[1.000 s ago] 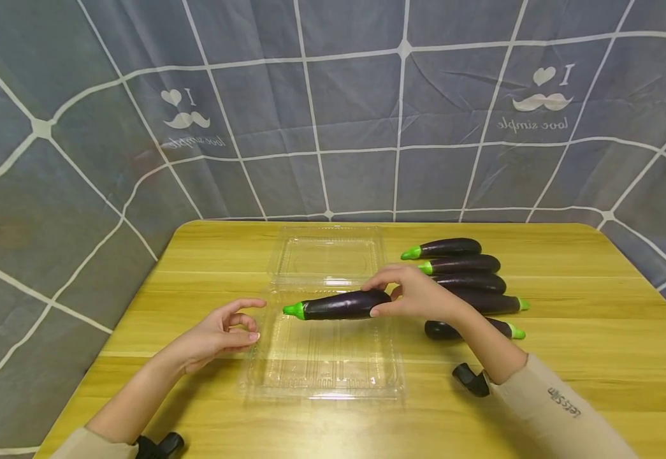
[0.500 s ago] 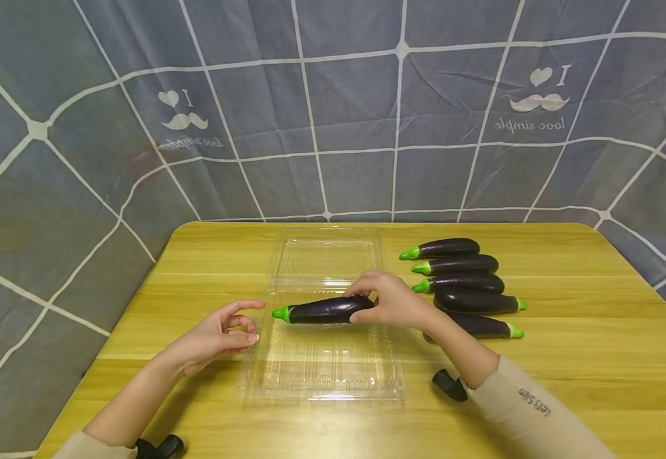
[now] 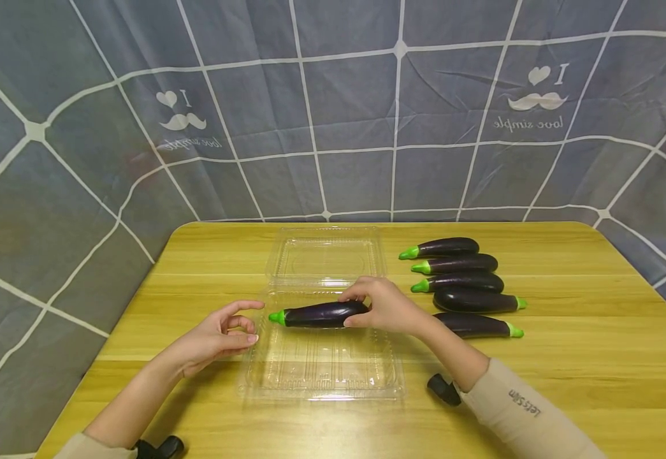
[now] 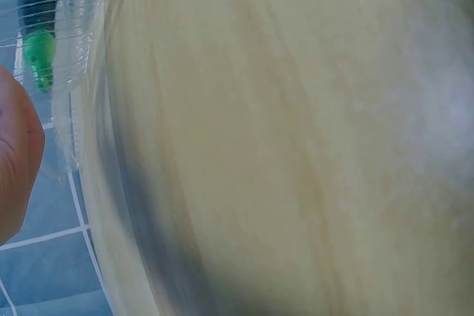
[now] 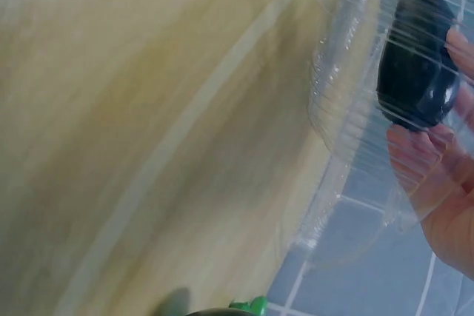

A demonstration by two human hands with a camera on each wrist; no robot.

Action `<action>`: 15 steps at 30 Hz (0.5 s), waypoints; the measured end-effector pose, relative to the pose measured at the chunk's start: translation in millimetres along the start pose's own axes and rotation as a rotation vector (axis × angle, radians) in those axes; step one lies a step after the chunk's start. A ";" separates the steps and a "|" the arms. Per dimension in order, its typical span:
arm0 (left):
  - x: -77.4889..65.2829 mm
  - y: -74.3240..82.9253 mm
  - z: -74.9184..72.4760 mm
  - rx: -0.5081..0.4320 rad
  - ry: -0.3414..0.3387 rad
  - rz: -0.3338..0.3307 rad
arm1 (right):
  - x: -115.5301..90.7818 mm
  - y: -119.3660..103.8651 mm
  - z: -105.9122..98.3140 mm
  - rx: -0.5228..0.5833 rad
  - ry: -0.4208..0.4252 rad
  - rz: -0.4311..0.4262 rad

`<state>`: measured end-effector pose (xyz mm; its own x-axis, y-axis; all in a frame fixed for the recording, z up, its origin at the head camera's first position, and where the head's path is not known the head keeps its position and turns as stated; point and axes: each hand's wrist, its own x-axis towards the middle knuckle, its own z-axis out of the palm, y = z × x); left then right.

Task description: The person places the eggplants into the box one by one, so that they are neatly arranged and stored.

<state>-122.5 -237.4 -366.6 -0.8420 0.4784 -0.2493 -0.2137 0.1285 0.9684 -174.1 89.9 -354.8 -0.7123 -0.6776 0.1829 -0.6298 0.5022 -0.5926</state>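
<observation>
My right hand [image 3: 387, 307] grips the thick end of a dark purple eggplant [image 3: 321, 315], thumb on the near side and fingers on the far side. The eggplant lies crosswise over the back part of a clear plastic clamshell box [image 3: 333, 392], its green stem pointing left. Through the clear wall in the right wrist view, the eggplant [image 5: 418, 72] shows with fingers around its end. At the box's left edge my left hand [image 3: 218, 338] stays with fingers loosely bent, holding nothing. Its edge shows in the left wrist view beside the box wall [image 4: 74, 57].
The box's clear lid [image 3: 327, 252] lies folded back behind it. To the right, several eggplants [image 3: 470, 299] lie in a column, some with stems left, others right. A grey gridded curtain [image 3: 355, 115] hangs behind the wooden table [image 3: 596, 357].
My right hand has carried the eggplant left and slightly nearer, lower over the box. The left hand has stayed in place.
</observation>
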 end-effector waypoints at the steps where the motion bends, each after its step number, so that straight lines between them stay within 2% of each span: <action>1: 0.0 -0.2 -0.1 -0.002 -0.002 0.001 | 0.1 0.0 1.0 -0.009 0.004 -0.001; 15: -0.1 -0.3 -0.3 -0.016 -0.012 0.003 | -1.6 -0.3 7.8 -0.116 0.030 -0.002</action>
<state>-122.5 -237.8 -366.9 -0.8368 0.4889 -0.2465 -0.2192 0.1133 0.9691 -170.3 86.7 -361.0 -0.7190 -0.6630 0.2083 -0.6614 0.5608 -0.4981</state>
